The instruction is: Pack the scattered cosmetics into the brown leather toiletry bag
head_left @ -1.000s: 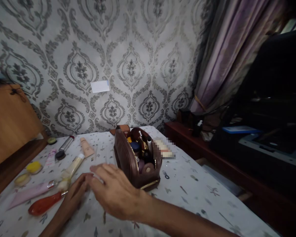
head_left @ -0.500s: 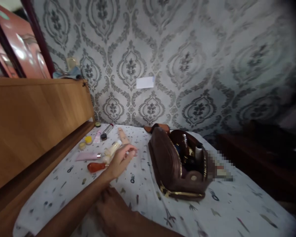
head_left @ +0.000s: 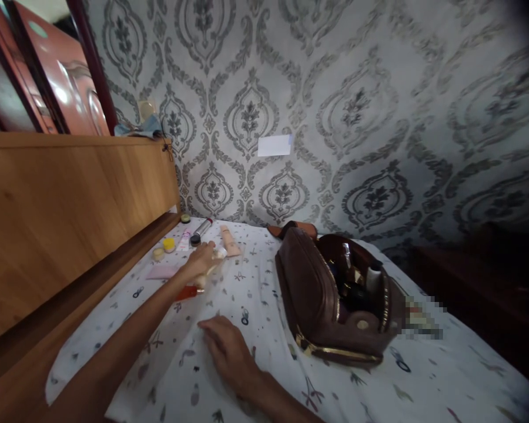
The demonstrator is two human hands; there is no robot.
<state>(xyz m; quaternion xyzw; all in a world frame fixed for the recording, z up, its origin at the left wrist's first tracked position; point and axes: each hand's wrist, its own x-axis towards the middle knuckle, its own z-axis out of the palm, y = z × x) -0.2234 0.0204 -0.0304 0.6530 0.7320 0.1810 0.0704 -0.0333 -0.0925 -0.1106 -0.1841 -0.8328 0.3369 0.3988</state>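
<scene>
My left hand reaches over the group of cosmetics, its fingers at a pale cream tube; whether it grips the tube is unclear. Beneath my left wrist lie a lilac tube and an orange-red item, both partly covered. My right hand is low over the cloth, holding nothing, with its fingers extended. Beyond my left hand are a peach tube, a silver tube and a dark round pot. An open brown bag with bottles inside stands to the right.
Small yellow and cream pots sit near the wooden headboard on the left. A brown item lies behind the bag. The patterned wall rises at the back.
My left hand has moved back over the cosmetics, covering part of the lilac tube and the orange-red item. My right hand has come out from below my left forearm. The view has shifted slightly left.
</scene>
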